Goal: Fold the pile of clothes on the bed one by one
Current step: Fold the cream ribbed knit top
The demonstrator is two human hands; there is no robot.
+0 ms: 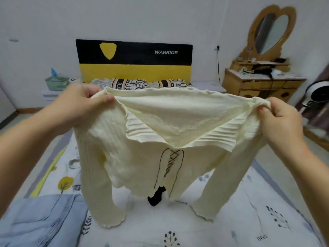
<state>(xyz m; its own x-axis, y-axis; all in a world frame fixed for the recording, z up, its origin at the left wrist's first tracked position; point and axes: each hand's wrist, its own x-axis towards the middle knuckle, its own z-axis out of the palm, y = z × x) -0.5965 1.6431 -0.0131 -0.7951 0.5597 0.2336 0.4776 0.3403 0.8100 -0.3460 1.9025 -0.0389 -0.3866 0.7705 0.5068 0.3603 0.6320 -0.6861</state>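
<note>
A cream ribbed long-sleeved top with a dark lace-up front hangs in the air above the bed. My left hand pinches its left shoulder and my right hand pinches its right shoulder. The wide collar is spread between my hands and both sleeves hang down, their cuffs close to the sheet. A small black garment shows behind the hem, mostly hidden by the top. A pale blue garment lies folded on the bed at the lower left.
The bed has a white printed sheet, two pillows and a black-and-yellow headboard. A wooden dresser with a mirror stands at the right. A tissue box sits on a low stand at the left.
</note>
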